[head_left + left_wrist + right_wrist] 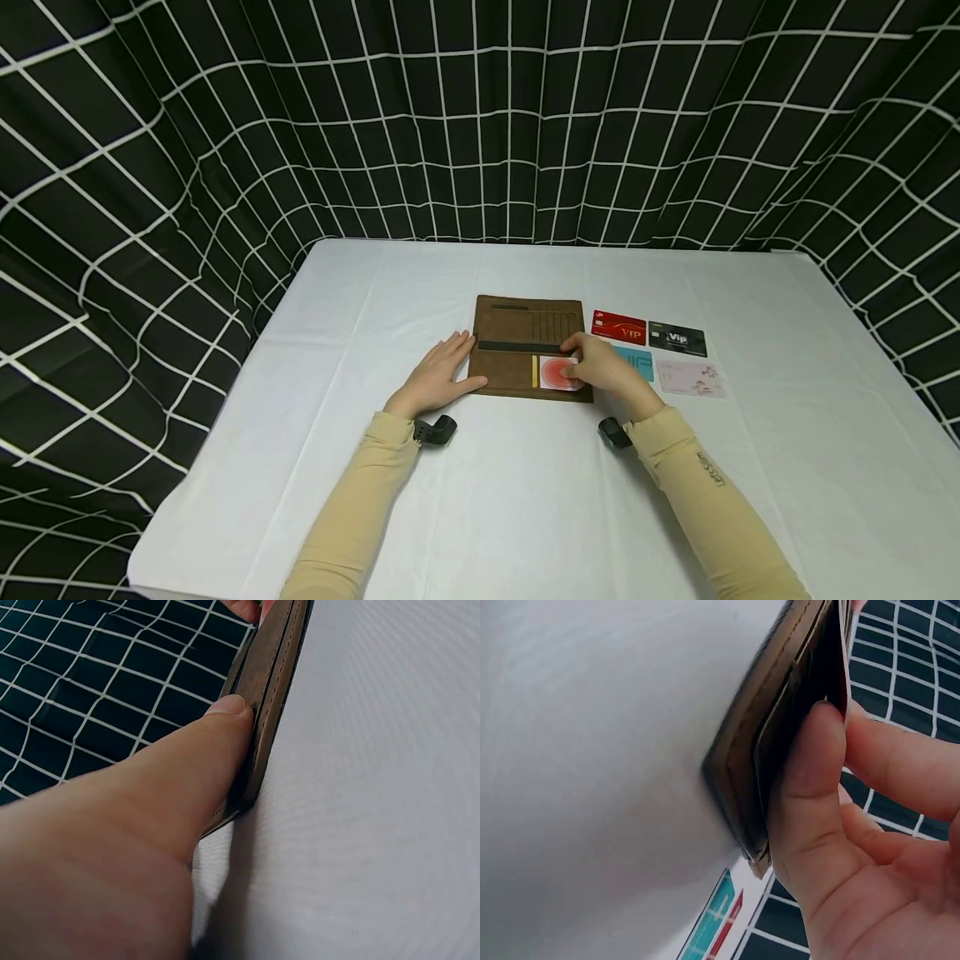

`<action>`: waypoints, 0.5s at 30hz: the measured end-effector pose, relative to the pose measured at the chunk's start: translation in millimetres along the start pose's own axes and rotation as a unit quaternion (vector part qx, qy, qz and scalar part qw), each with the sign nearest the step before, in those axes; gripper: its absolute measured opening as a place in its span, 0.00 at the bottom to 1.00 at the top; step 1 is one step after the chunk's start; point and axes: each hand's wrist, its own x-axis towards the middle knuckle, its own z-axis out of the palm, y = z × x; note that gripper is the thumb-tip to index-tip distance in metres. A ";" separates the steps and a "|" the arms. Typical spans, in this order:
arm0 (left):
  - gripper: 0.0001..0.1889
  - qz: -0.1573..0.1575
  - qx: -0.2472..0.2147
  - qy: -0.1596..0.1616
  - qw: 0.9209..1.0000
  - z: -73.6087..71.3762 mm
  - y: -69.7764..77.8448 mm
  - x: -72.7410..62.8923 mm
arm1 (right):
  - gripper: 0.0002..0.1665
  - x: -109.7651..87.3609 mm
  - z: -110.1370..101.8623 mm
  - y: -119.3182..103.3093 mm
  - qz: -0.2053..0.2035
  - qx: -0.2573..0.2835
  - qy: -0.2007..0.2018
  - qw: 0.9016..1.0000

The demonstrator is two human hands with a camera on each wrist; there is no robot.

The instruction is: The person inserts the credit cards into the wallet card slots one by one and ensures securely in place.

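Note:
An open brown wallet [506, 377] lies on the white table, with card slots in its upper half and a dark band across the middle. My left hand [433, 382] rests at its left edge, fingers stretched out. In the left wrist view the thumb presses on the wallet's edge [271, 712]. My right hand [606, 367] pinches a white card [555, 373] with a red round print, over the lower right part of the wallet. From the right wrist, the card [845, 664] shows edge-on between thumb and fingers, beside an open pocket of the wallet [735, 761].
Right of the wallet lie a red VIP card [618, 327], a black VIP card [677, 339], a teal card [636, 362] partly behind my right hand, and a pale pink flowered card [688, 378]. Black cloth with a white grid [480, 125] hangs behind the table.

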 end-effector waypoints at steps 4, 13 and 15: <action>0.43 -0.001 0.000 0.001 1.000 0.4 0.1 0.0 | 0.22 -1.6 -0.5 1.2 0.009 0.008 0.010 1.000; 0.44 -0.007 0.011 -0.007 1.000 1.6 -0.9 0.2 | 0.20 -6.3 -6.0 11.5 0.015 0.061 0.015 0.998; 0.44 -0.007 0.012 -0.006 1.000 1.1 -0.8 0.2 | 0.21 -7.1 -7.4 14.2 0.021 0.083 0.016 0.996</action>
